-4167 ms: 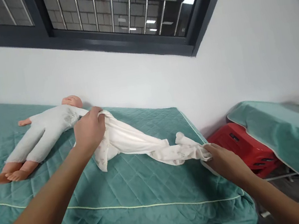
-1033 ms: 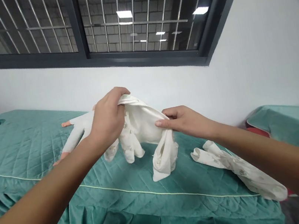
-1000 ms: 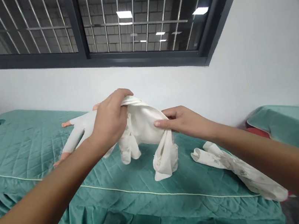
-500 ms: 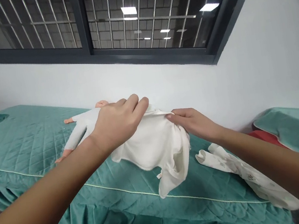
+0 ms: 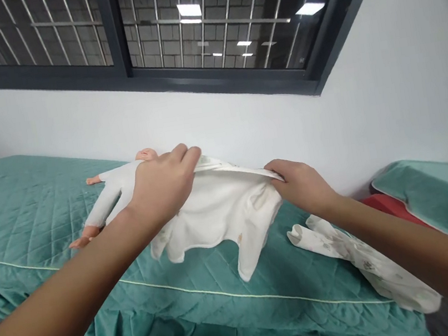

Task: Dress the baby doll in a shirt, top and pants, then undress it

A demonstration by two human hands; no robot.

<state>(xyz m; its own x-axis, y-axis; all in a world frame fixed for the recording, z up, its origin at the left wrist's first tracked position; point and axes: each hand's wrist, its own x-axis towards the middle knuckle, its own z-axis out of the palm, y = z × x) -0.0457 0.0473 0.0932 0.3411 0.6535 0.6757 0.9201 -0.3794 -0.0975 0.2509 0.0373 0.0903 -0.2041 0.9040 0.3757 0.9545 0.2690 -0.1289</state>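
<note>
Doll (image 5: 114,193) on bed (image 5: 24,214), left of shirt (image 5: 218,214); trousers (image 5: 360,265) right.

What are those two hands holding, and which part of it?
A white baby garment, held up by its upper edge: left hand at one end, right hand at the other.

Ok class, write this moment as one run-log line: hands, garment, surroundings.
left hand: grips white baby top | right hand: grips its other edge | top: spread over teal bed | baby doll: lying behind | patterned garment: on bed, right
</note>
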